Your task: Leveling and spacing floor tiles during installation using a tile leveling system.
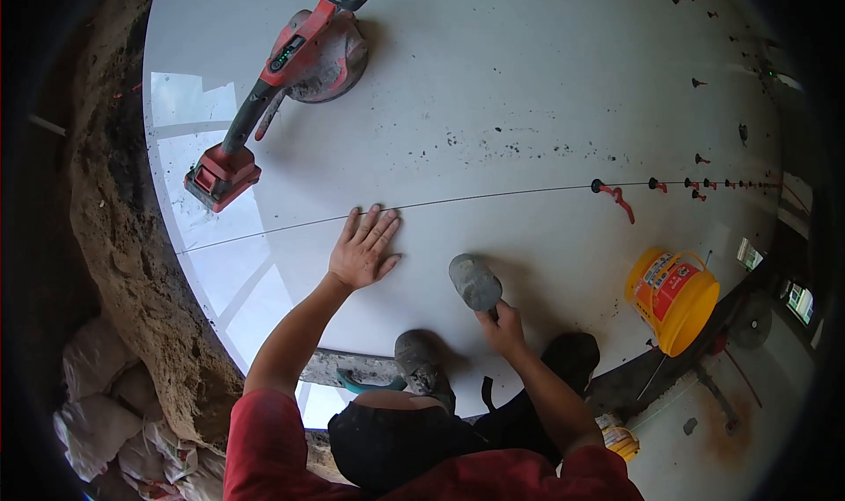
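Observation:
My left hand lies flat on a glossy white floor tile, fingers spread, with its fingertips at the thin dark joint between two tiles. In my right hand is the handle of a rubber mallet, whose grey, dusty head is over the near tile. Whether the head touches the tile I cannot tell. Beyond my left hand, a red and black cordless tile vibrator with a round suction pad and a battery rests on the far tile.
Red tile-levelling clips line the joint toward the right. A yellow bucket stands at the right. Rough, soil-like ground borders the tiles on the left, with pale sacks beyond. A teal-handled tool lies by my foot. Dark crumbs dot the far tile.

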`<control>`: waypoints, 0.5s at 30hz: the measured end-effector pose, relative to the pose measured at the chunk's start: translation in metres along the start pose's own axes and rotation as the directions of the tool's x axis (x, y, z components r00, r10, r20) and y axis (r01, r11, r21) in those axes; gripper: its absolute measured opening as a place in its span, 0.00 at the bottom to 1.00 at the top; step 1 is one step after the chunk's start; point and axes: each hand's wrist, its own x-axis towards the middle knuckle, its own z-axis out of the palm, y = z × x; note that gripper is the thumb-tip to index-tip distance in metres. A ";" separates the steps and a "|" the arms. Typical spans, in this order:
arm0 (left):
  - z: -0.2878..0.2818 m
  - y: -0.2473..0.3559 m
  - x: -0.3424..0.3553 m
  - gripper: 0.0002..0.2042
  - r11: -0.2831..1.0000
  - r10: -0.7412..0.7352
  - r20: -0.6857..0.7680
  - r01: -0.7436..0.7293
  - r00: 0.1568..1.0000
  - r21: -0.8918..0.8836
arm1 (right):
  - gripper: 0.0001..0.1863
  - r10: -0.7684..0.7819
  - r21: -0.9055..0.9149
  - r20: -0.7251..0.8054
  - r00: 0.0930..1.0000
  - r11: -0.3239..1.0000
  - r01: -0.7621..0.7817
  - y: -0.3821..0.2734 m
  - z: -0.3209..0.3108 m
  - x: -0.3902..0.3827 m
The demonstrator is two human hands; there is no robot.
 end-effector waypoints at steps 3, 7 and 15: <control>-0.004 -0.007 -0.004 0.39 0.999 -0.033 0.012 0.033 0.999 -0.036 | 0.14 0.094 -0.038 0.057 0.994 0.995 -0.092 -0.022 0.005 -0.001; -0.006 0.002 0.009 0.39 0.997 -0.051 0.001 0.051 0.999 -0.049 | 0.16 -0.096 0.267 0.151 0.984 0.962 0.053 0.027 -0.004 -0.033; -0.007 -0.006 -0.004 0.41 0.997 -0.055 -0.024 0.054 0.998 -0.048 | 0.13 -0.290 -0.028 0.039 0.956 0.956 0.292 -0.013 -0.006 0.001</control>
